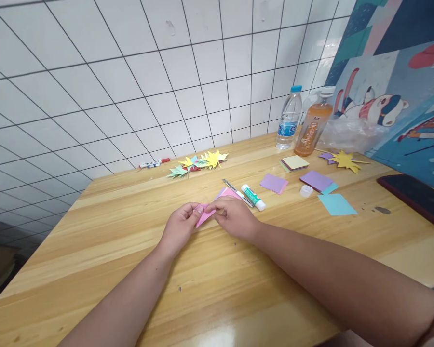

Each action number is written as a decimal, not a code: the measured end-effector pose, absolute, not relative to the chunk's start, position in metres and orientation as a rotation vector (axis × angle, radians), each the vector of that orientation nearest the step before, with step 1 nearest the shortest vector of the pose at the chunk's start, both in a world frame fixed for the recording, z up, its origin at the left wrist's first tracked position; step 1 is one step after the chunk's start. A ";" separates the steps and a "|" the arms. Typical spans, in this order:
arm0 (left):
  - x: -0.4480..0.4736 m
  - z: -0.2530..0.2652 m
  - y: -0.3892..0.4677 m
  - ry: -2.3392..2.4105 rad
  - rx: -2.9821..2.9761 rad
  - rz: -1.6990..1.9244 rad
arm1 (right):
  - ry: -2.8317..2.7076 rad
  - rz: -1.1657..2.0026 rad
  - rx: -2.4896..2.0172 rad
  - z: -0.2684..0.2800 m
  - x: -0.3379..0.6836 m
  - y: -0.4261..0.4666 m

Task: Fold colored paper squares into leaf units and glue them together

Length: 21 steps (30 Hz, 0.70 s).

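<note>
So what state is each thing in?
Pink paper, folded, held
Glue stick, lying down
White cap, loose
Knife, lying, blade unclear
Red marker, capped, lying
Water bottle, capped, upright
Orange bottle, capped, upright
Phone, flat
Blue sheet, flat
Yellow star, lying down

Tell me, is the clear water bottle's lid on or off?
It's on: the blue cap sits on top of the water bottle.
</note>
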<state>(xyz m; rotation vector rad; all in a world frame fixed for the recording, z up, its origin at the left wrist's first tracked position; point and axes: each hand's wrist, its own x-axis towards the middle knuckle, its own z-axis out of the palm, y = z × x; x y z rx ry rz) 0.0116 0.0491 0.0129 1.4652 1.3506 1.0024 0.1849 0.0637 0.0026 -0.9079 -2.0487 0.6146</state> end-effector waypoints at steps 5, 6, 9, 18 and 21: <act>0.010 0.007 0.050 1.381 1.578 0.975 | -2.073 0.548 -0.993 0.005 0.188 0.064; 0.010 0.006 0.050 1.387 1.597 0.967 | -2.074 0.540 -1.011 0.005 0.188 0.064; 0.010 0.004 0.049 1.411 1.643 0.950 | -2.083 0.523 -1.029 0.007 0.189 0.063; 0.014 0.008 0.046 1.370 1.571 0.975 | -1.966 0.616 -1.092 0.009 0.187 0.060; 0.014 0.008 0.046 1.389 1.556 0.971 | -1.843 0.770 -1.111 0.004 0.184 0.061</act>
